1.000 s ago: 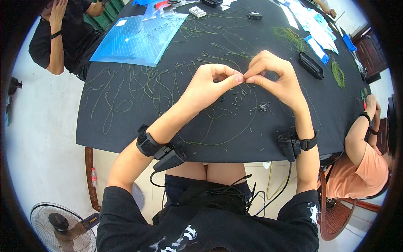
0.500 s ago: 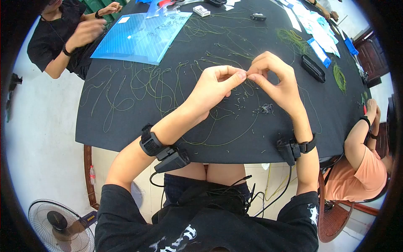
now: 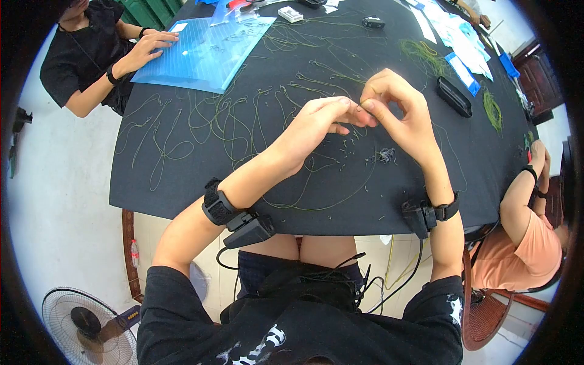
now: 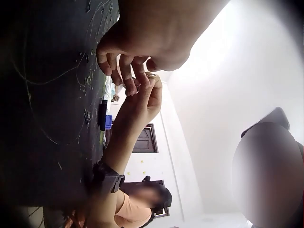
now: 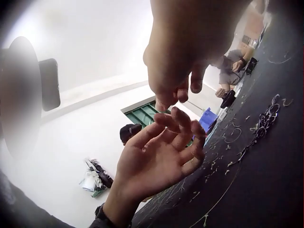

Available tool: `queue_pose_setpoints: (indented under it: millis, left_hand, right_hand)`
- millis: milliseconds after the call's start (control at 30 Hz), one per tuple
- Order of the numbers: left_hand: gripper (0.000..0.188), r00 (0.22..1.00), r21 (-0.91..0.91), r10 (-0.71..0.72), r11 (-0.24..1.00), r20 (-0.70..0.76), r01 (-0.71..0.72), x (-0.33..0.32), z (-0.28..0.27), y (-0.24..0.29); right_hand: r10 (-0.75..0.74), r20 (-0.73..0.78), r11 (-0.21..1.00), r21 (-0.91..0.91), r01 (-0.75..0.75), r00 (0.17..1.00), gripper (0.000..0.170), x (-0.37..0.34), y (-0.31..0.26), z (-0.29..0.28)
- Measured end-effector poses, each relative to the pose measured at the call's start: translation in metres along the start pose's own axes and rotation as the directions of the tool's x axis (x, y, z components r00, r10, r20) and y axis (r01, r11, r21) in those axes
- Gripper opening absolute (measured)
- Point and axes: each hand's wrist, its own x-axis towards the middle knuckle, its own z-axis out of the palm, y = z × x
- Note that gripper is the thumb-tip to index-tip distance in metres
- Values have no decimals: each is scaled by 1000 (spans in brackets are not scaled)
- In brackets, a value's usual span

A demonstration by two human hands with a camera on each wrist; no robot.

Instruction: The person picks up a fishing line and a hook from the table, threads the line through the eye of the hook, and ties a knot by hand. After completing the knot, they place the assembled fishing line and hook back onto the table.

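My right hand (image 3: 401, 118) pinches a tiny fishing hook (image 4: 151, 75) between thumb and forefinger; the small glint of it shows at the fingertips in the left wrist view. Right beside those fingertips is my left hand (image 3: 313, 131), its fingers loosely spread and palm turned up in the right wrist view, with nothing gripped. Both hands are raised over the black table (image 3: 243, 188). Beneath them lie a small tangled heap of hooks (image 3: 384, 156) and scattered clippings of line (image 3: 345, 146). Thin green fishing lines (image 3: 234, 131) with hooks at their ends spread to the left.
A blue plastic sheet (image 3: 194, 61) covers the far left, where another person's hand (image 3: 146, 52) rests. Coils of green line (image 3: 491, 112) and a black case (image 3: 454, 97) lie at the right. Another person in orange (image 3: 517, 255) sits at the right edge.
My left hand has gone from a pinch at the right fingertips to loosened, spread fingers. My right hand keeps its pinch. The person at far left has lowered a hand onto the blue sheet.
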Motion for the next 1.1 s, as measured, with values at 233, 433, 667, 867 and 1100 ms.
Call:
queue_pose_setpoints:
  millis: [233,433,667,867,1100]
  left_hand:
    - [32,1000,-58,-17,998,1,17,-1,-3,0]
    - [26,996,-47,-64,997,-62,61,-4,2,6]
    - [23,990,-239,-100,968,-98,75,-3,-1,7]
    - [22,989,-173,-98,982,-112,78,-2,-3,5]
    - [20,979,34,58,998,-198,-52,-5,2,6]
  right_hand:
    - [-17,1,998,-59,17,1000,7,0,-4,0]
    - [-52,12,992,-114,53,999,7,1,-4,0]
    - [-114,27,975,-190,117,993,8,2,0,-1]
    - [-115,19,975,-191,117,993,10,3,0,0]
    - [-77,-9,986,-146,75,997,10,2,-4,1]
